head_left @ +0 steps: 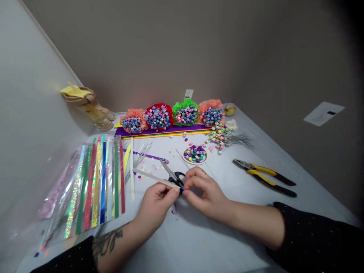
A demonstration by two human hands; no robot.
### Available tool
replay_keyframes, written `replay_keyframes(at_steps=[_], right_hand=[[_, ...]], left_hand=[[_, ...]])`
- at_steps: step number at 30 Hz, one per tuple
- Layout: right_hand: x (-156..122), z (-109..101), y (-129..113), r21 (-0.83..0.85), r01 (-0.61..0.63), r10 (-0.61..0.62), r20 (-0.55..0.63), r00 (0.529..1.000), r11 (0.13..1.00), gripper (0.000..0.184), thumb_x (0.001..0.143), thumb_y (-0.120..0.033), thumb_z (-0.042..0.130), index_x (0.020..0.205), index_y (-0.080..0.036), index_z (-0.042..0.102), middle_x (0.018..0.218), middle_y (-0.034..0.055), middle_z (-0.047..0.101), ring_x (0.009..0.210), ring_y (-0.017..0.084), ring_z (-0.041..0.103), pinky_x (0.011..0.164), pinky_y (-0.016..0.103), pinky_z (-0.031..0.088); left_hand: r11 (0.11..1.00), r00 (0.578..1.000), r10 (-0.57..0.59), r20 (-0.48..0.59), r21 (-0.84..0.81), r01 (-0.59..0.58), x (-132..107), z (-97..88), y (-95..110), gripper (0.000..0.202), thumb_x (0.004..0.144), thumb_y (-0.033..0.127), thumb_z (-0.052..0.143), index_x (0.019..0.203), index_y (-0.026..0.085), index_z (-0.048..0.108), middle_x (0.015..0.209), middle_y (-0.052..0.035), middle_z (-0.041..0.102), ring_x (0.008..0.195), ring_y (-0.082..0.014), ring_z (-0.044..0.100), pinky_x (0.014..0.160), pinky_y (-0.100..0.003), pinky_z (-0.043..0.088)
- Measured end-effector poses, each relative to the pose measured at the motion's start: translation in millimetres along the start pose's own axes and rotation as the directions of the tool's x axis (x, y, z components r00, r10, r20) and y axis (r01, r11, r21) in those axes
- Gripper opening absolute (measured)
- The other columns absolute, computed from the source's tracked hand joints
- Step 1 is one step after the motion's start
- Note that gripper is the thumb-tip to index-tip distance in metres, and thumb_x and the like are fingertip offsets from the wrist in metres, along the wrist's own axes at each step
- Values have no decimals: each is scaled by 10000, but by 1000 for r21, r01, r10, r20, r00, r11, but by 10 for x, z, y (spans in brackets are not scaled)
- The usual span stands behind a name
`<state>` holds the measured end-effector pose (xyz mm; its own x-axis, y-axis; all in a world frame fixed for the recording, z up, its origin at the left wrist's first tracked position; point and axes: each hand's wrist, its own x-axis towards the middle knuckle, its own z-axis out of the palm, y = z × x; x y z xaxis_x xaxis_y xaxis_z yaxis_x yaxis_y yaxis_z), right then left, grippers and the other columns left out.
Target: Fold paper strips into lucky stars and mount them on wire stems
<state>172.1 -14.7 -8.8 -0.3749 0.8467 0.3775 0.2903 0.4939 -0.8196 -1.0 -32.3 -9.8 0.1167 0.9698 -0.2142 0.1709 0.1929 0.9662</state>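
Observation:
My left hand (158, 206) pinches the end of a long cream paper strip (153, 178), which runs back up and to the left across the white table (182, 242). My right hand (201, 193) sits close against it, its fingertips closed on a small blue piece (181, 190). Black-handled scissors (174, 176) lie just beyond the fingers, partly hidden by them. The blades point up and to the left. The blue piece is mostly covered, so its exact shape cannot be told.
Packets of shiny paper strips (96, 182) lie to the left. Yellow-and-black pliers (264, 177) rest on the right. Ahead stand paper-star bouquets in coloured tissue (159, 117), with a round dish of paper stars (195, 154) and wire stems (241, 139). A jar (96, 112) leans far left.

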Motion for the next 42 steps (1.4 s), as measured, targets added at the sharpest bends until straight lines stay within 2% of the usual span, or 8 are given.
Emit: replay_keyframes(at_steps=[6,10,13,16,21,27,33,42], right_hand=[[43,-18,-5,129,-144,136,71,988,981,95,753,-115,518,683,-174,542,818,34,516,767,139,531,705,272,441],[60,-48,-17,141,-95,82,98,992,985,96,765,-122,511,691,-178,534,815,34,512,771,143,532,708,276,448],[61,-60,-30,115,-48,35,112,993,992,110,762,-104,506,687,-183,522,809,34,516,784,149,535,711,281,455],[55,-62,-46,63,7,-13,106,994,998,118,740,-82,500,689,-187,512,806,34,513,797,155,529,711,285,455],[40,-56,-58,13,60,-61,95,994,998,123,712,-65,508,689,-186,513,806,36,513,807,158,521,713,285,446],[53,-41,-29,58,-20,13,120,993,998,107,749,-95,520,691,-182,540,806,32,524,812,153,537,719,279,455],[85,-24,11,119,-142,119,176,977,983,117,800,-145,524,705,-168,589,791,34,547,782,150,557,719,285,460],[42,1,-2,65,-148,138,140,981,987,107,725,-77,538,683,-175,550,806,29,534,793,154,540,714,283,446]], left_hand=[[995,996,77,40,65,-79,-27,8,41,215,785,332,567,697,139,604,658,-10,536,592,-119,489,541,-221,422],[992,986,124,107,-21,-123,-33,9,63,224,831,324,518,688,158,561,658,6,477,576,-105,472,518,-202,411],[995,987,89,130,-55,-82,-30,6,77,231,841,337,509,687,166,536,612,21,449,532,-92,438,478,-185,365],[999,993,46,112,-30,-43,-28,4,97,218,817,330,537,676,165,524,571,33,438,507,-84,407,471,-181,335],[995,991,73,112,54,-79,-35,-2,134,207,800,295,526,642,162,525,600,23,489,550,-102,464,538,-202,383],[964,988,132,86,221,-148,-26,-12,124,165,796,239,509,659,164,563,647,12,530,609,-115,486,580,-205,387],[979,994,108,1,174,-106,4,-2,100,166,782,253,524,640,168,529,602,29,498,576,-109,457,546,-197,372],[979,993,107,52,167,-114,-12,8,95,121,782,247,532,702,164,571,645,17,534,592,-108,479,555,-201,386]])
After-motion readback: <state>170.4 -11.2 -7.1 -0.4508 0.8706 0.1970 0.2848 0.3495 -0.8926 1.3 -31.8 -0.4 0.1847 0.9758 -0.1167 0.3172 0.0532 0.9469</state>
